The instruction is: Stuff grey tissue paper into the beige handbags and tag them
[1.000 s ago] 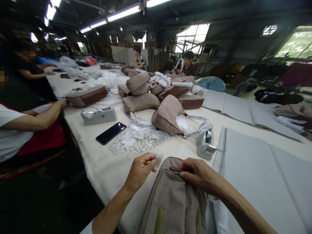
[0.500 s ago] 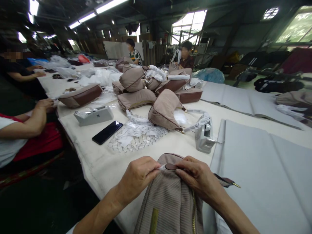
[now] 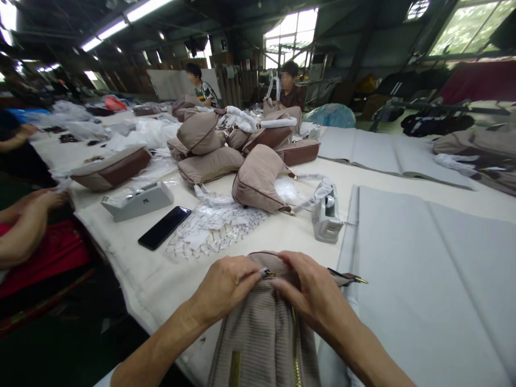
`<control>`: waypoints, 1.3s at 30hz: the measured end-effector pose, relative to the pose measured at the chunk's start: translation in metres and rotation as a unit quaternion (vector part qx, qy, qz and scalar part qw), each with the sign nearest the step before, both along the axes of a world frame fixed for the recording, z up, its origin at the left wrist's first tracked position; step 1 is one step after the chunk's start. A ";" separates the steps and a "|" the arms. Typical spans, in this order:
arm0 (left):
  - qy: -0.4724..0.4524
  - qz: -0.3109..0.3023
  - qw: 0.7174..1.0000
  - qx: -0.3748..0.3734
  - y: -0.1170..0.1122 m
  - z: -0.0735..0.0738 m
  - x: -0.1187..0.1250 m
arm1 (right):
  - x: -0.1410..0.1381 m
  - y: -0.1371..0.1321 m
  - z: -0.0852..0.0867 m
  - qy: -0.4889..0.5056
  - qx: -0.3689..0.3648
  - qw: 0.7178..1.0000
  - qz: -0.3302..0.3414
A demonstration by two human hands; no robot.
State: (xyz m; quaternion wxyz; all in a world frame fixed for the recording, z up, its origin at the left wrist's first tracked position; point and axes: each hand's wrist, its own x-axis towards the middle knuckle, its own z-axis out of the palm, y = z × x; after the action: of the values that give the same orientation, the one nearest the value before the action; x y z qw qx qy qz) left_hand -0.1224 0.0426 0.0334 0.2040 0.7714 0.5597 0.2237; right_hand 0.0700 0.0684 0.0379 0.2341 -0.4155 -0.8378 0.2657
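A taupe corduroy bag (image 3: 258, 333) lies on the table right in front of me, with a brass zipper down its right side and a narrow brass plate low on its front. Near the bag's top, my left hand (image 3: 228, 282) is closed in a pinch on a zipper pull (image 3: 269, 273); a whitish bit shows at the fingertips. My right hand (image 3: 308, 282) rests over the bag's upper right, thumb and fingers apart, the thumb just beside the pull. A strap end with a brass clasp (image 3: 355, 279) sticks out beyond this hand.
Beyond lie a phone (image 3: 165, 228), scraps of clear plastic and white paper (image 3: 217, 226), and two grey tape dispensers (image 3: 139, 201). Several similar bags (image 3: 258, 180) are heaped mid-table. Grey sheets (image 3: 419, 258) cover the right side. Co-workers sit at left and behind.
My right hand has let go of the brown oval tab and spread over the bag. My left hand, earlier on a clear strip, now pinches at the zipper pull. The view has swung right.
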 end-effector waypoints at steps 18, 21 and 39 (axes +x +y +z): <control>-0.146 0.035 0.983 -0.106 0.031 -0.007 0.028 | 0.020 0.025 -0.034 0.084 0.042 0.990 0.103; -0.180 0.035 0.972 -0.146 0.029 -0.006 0.024 | 0.021 0.027 -0.033 0.126 -0.068 0.989 0.035; -0.239 0.097 0.944 -0.204 0.023 -0.007 0.003 | 0.001 0.051 -0.036 0.182 -0.259 0.946 0.075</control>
State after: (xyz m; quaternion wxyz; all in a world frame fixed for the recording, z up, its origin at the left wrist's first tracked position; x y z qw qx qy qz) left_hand -0.1197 0.0660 0.0269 0.4622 0.5788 0.6007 0.3009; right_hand 0.0711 0.1198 0.0017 0.2466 -0.3424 -0.7118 0.5615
